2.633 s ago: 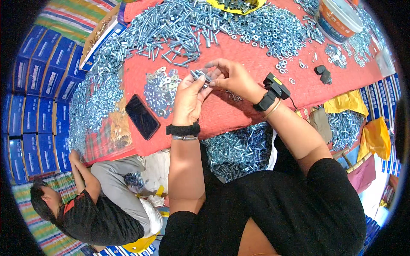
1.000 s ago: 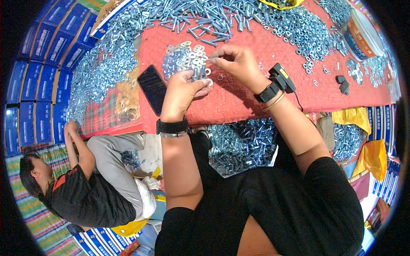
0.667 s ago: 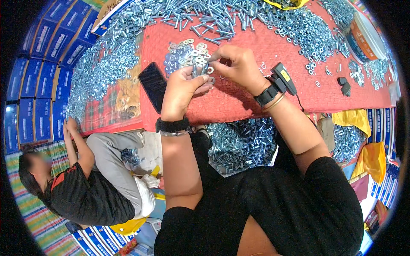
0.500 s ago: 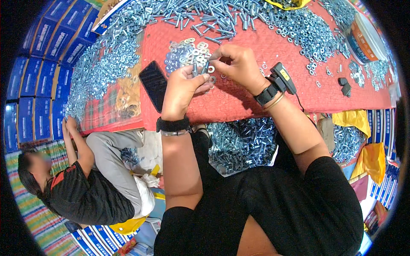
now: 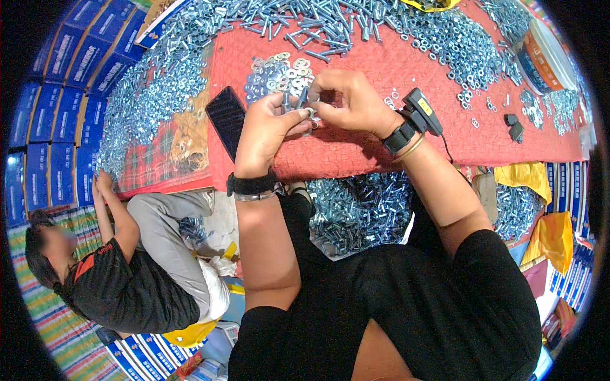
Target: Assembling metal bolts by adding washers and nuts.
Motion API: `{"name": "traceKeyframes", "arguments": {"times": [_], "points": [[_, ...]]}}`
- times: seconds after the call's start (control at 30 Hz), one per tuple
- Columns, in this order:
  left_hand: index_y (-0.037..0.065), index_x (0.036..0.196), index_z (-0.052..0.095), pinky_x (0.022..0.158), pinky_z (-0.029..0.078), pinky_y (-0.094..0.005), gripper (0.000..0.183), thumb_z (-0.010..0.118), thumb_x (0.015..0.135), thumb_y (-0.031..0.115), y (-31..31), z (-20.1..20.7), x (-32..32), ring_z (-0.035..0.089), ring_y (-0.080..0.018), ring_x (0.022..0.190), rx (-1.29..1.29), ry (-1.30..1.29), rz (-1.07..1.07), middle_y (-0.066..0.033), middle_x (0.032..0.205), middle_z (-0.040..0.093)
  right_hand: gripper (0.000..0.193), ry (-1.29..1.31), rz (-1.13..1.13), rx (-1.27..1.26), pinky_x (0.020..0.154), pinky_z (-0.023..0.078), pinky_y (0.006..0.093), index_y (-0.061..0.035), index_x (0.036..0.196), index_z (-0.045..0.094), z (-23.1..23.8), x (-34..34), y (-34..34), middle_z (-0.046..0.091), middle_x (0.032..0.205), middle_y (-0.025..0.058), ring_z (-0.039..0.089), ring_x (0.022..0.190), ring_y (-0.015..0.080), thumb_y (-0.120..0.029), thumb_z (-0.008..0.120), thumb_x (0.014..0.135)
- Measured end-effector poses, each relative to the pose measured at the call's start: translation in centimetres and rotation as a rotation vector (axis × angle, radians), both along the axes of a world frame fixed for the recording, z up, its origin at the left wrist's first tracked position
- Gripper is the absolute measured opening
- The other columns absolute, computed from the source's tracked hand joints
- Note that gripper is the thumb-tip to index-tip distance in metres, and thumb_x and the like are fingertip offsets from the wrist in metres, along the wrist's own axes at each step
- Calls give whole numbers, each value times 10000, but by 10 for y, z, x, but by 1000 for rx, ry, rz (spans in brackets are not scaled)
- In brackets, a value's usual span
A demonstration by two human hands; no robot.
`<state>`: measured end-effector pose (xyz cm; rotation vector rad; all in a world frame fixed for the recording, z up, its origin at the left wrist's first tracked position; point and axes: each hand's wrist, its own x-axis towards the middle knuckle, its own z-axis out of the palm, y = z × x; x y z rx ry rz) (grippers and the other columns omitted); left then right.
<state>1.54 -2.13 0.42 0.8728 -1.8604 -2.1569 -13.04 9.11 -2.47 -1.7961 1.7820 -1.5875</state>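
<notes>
Two bolts (image 5: 286,101) stick up from my left hand (image 5: 262,132), which is closed round their lower parts with thumb and fingers. My right hand (image 5: 356,100) is closed in a pinch beside the left fingertips, at a small washer (image 5: 311,112); its fingers partly hide the washer. Just beyond my hands, a loose pile of flat washers (image 5: 279,71) lies on the red quilted cloth (image 5: 375,149). Left of my left hand rests a black phone (image 5: 227,120).
Bolts (image 5: 324,32) and nuts (image 5: 460,57) heap along the far side. A white bucket (image 5: 544,57) stands at the right. Another person (image 5: 127,279) sits at the left, hands by a hardware heap (image 5: 149,101). Blue boxes (image 5: 60,111) are stacked there. More bolts (image 5: 362,213) lie below the cloth's edge.
My left hand has shifted slightly left with the bolts. My right hand's fingertips have come down to the washer beside the left thumb.
</notes>
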Motion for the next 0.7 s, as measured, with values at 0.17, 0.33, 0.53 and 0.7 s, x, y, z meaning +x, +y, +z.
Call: {"name": "traceKeyframes", "arguments": {"times": [0.17, 0.33, 0.53, 0.7], "points": [[-46, 981, 549, 706, 561, -250, 157, 576, 826, -41, 1, 4, 0, 656, -168, 763, -40, -19, -73, -100, 894, 634, 79, 24, 108, 8, 576, 442, 316, -5, 739, 579, 5, -8, 4, 559, 694, 96, 540, 619, 206, -77, 606, 718], [-48, 967, 559, 661, 541, -235, 153, 579, 816, -61, 2, -2, 0, 648, -153, 733, -124, -89, -91, -85, 853, 632, 143, 279, 127, 29, 533, 424, 374, -31, 683, 564, 15, -12, 9, 536, 640, 122, 534, 589, 300, -171, 590, 699], [-48, 957, 572, 625, 521, -227, 155, 582, 805, -71, 6, 1, -2, 633, -132, 695, -225, -114, -145, -73, 808, 634, 159, 309, 130, 79, 520, 406, 375, -28, 650, 533, 9, -12, 9, 532, 625, 124, 521, 573, 302, -173, 576, 699], [-48, 968, 575, 627, 515, -224, 157, 574, 811, -59, 7, 3, -2, 631, -126, 696, -165, -67, -138, -74, 809, 637, 155, -107, 231, 133, 510, 370, 308, 3, 638, 477, 9, -11, 10, 487, 603, 87, 459, 532, 171, -75, 589, 711]]}}
